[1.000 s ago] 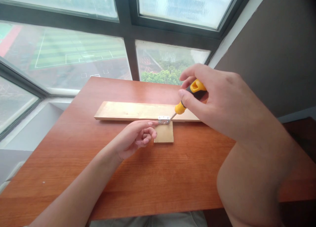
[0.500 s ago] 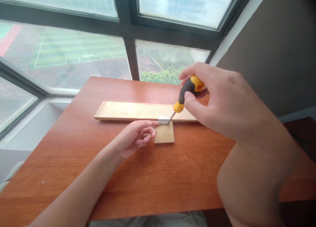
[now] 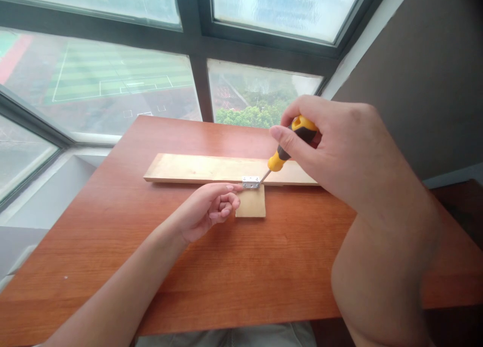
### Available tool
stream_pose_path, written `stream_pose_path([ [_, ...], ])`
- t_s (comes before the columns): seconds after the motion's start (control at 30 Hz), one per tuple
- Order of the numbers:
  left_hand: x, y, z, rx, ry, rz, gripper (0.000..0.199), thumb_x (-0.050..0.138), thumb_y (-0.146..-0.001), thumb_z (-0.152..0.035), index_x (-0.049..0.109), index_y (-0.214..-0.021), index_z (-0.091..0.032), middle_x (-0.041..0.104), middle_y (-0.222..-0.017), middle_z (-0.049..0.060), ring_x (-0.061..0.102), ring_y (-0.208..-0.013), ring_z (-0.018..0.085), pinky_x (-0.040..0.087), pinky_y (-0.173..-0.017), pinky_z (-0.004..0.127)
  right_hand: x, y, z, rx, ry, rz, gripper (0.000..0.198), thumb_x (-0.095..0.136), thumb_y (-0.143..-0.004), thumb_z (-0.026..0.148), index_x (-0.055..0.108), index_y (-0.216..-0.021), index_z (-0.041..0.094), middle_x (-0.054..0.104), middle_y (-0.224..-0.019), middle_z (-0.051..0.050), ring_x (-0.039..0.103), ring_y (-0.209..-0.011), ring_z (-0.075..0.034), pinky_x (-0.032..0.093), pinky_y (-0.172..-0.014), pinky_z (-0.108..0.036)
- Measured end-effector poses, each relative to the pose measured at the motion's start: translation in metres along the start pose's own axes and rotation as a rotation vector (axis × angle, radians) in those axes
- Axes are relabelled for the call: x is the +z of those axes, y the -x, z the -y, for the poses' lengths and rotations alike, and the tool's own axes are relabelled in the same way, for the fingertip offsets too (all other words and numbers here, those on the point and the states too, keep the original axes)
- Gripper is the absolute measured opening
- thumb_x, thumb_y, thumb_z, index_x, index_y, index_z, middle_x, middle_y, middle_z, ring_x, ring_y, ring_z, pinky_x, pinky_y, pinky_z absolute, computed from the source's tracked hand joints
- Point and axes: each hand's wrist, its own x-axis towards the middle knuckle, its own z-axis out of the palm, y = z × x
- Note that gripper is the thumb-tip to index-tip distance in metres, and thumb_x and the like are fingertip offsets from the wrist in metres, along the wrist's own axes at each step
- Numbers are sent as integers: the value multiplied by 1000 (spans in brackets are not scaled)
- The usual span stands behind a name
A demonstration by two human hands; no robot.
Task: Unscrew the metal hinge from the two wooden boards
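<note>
My right hand is closed around the handle of a yellow and black screwdriver. The tool slants down to the left, and its tip meets the right end of a small silver hinge with several holes. The hinge lies across the seam between a long pale wooden board and a small square wood piece. From the left, my left hand presses a fingertip against the hinge's left end, its other fingers curled beside the square piece. My right hand covers the board's right end.
The boards lie on a reddish-brown wooden table. Beyond its far edge stand windows with dark frames, and a grey wall rises at the right. A tiny pale speck is on the table's left side.
My right hand has turned around the screwdriver handle and shifted slightly right, with the thumb now higher. The tip stays at the hinge. My left hand and the boards are nearly unchanged.
</note>
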Motion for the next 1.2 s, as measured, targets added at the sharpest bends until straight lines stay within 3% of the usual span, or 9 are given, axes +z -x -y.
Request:
stream_pose_path([
  [0.2,-2,-1,2,6,3,13,28,61,-85,-27,62,-108,-12,57,-69,2,40,-49,5,15,-36,14,-1,3,2,-56,-62,59,24,51,-83,22,62,-104,27,69,-97,-2,60,-74,-20,43,-64,-35],
  [0.4,-2,-3,3,4,-2,5,30,61,-84,-28,62,-109,-12,57,-70,2,41,-50,4,17,-38,14,1,0,3,-15,-4,-13,19,47,-91,32,65,-91,24,66,-74,-2,55,-60,-17,37,-57,-34],
  [0.53,-2,-4,4,0,-3,5,30,60,-85,-27,61,-111,-11,56,-70,2,40,-50,4,18,-39,14,0,0,3,-34,-33,21,19,50,-87,23,64,-99,26,68,-86,-3,57,-67,-19,39,-60,-35],
  [0.63,-2,-4,4,-1,-3,2,30,60,-85,-27,61,-111,-11,56,-70,2,40,-49,4,18,-39,14,0,0,2,-24,-45,42,21,52,-87,27,63,-104,27,69,-95,-4,60,-73,-21,42,-61,-36],
  [0.73,-2,-4,3,2,-9,-7,30,60,-85,-26,62,-110,-11,56,-71,2,40,-50,4,19,-39,14,1,0,0,26,12,9,21,49,-91,37,65,-98,26,68,-81,-2,58,-69,-21,40,-60,-36],
  [0.8,-1,-4,3,6,-12,-7,30,60,-84,-27,62,-110,-11,56,-71,2,40,-50,4,19,-39,14,1,0,-1,37,44,-7,21,47,-91,33,66,-95,25,67,-77,-2,58,-68,-21,38,-60,-36],
  [0.97,-1,-4,3,7,-21,-14,31,60,-84,-27,61,-110,-11,56,-71,2,40,-50,4,20,-39,14,0,1,-1,-37,-27,49,27,52,-85,23,63,-110,26,68,-106,-5,60,-76,-20,40,-62,-35],
  [1.1,-1,-4,4,12,-23,-12,31,60,-84,-27,61,-111,-11,56,-70,2,40,-50,5,21,-40,14,2,0,0,31,16,-3,23,46,-93,37,67,-97,27,68,-79,-1,58,-68,-19,39,-60,-34],
  [1.2,-2,-5,4,12,-25,-18,32,60,-84,-27,61,-112,-11,56,-71,3,40,-51,5,21,-40,14,2,0,0,25,34,-7,22,46,-91,27,67,-97,26,68,-79,-1,58,-68,-19,39,-62,-35],
])
